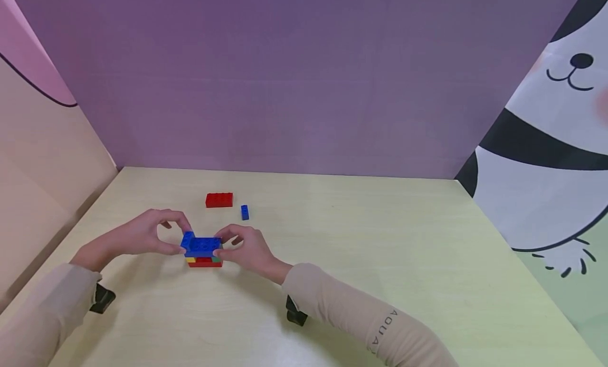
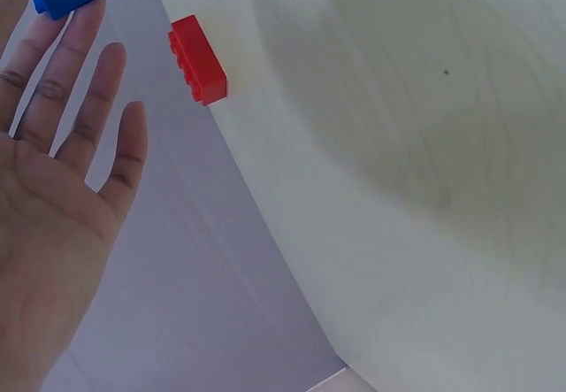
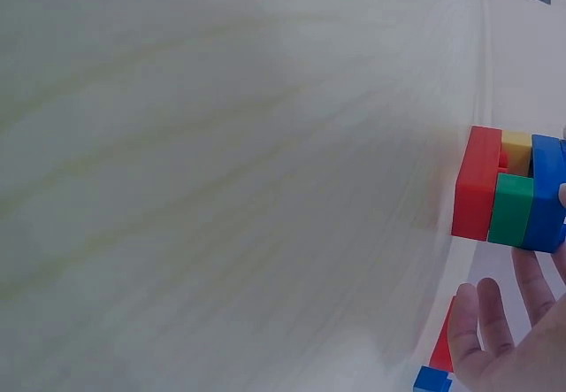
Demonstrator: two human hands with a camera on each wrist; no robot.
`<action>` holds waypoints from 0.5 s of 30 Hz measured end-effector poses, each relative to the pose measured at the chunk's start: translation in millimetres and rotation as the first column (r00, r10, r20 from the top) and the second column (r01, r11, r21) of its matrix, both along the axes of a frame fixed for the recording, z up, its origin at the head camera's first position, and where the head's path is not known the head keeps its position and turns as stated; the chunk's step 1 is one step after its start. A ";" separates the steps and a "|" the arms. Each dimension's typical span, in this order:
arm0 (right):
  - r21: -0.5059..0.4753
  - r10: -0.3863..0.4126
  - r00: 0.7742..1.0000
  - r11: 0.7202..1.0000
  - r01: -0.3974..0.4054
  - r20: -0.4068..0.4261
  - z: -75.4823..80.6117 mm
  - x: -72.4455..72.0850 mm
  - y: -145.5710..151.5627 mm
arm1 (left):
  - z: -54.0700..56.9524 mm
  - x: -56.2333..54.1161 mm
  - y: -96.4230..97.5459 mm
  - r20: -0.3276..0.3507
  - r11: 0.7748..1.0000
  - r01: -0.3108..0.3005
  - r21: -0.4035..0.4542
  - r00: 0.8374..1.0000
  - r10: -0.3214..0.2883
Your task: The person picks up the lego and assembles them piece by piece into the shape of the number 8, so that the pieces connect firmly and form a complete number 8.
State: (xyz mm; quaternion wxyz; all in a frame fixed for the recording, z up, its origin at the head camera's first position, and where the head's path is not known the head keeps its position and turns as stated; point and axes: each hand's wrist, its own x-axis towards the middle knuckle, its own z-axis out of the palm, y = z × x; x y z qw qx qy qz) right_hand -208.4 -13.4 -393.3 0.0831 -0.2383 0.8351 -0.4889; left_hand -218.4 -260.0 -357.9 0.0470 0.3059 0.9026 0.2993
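Note:
A small stack of toy building bricks stands on the table. Its bottom is a red brick (image 3: 478, 184), with a yellow brick (image 3: 516, 151) and a green brick (image 3: 511, 211) side by side above it. A wide blue brick (image 1: 205, 245) lies across these, and a small blue brick (image 1: 188, 240) sits crosswise at its left end. My left hand (image 1: 144, 233) pinches the small blue brick between thumb and forefinger, its other fingers extended. With thumb and index finger, my right hand (image 1: 252, 252) grips the right end of the wide blue brick.
Behind the stack lies a loose red brick (image 1: 219, 200), with a tiny blue brick (image 1: 244, 212) to its right. The pale table (image 1: 380, 261) meets a purple wall panel (image 1: 285, 92) at the back. A panda picture (image 1: 546, 171) covers the right side.

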 end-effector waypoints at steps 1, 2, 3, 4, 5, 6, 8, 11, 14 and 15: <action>-0.002 0.000 1.000 1.000 0.000 0.001 -0.3 -0.1 0.1 | -0.3 0.2 0.0 0.001 1.000 -0.003 0.001 1.000 0.003; -0.003 0.000 1.000 1.000 0.000 0.003 -0.6 0.0 0.3 | -0.6 0.5 -0.1 0.001 1.000 -0.002 0.003 1.000 0.002; -0.005 0.000 1.000 1.000 0.000 0.004 -0.7 0.0 0.3 | -1.1 0.8 -0.3 0.000 1.000 -0.001 0.005 1.000 0.001; -0.006 0.000 1.000 1.000 0.000 0.004 -0.8 0.0 0.4 | -1.5 1.2 -0.5 0.001 1.000 -0.003 0.007 1.000 0.003; -0.005 -0.001 1.000 1.000 0.001 0.006 -0.4 0.4 0.5 | -2.2 1.7 -0.8 0.000 1.000 -0.004 0.010 1.000 0.004; -0.004 -0.003 1.000 1.000 0.003 0.008 0.1 0.9 0.6 | -3.0 2.1 -1.1 -0.001 1.000 -0.003 0.015 1.000 0.003; -0.001 -0.003 1.000 1.000 0.003 0.008 0.0 1.2 0.6 | -4.6 3.0 -1.6 0.003 0.999 -0.003 0.032 1.000 0.002; 0.001 -0.003 1.000 1.000 0.003 0.004 -0.2 1.3 0.7 | -6.6 3.5 -1.7 0.004 0.999 0.002 0.047 1.000 -0.002; -0.002 0.000 1.000 1.000 0.000 -0.001 -0.5 1.2 1.5 | -6.6 2.9 -0.7 0.002 0.999 0.006 0.043 1.000 -0.006; -0.004 0.000 1.000 1.000 0.000 0.000 -0.1 1.5 2.0 | -6.3 2.6 -0.2 0.000 0.999 0.007 0.039 1.000 -0.007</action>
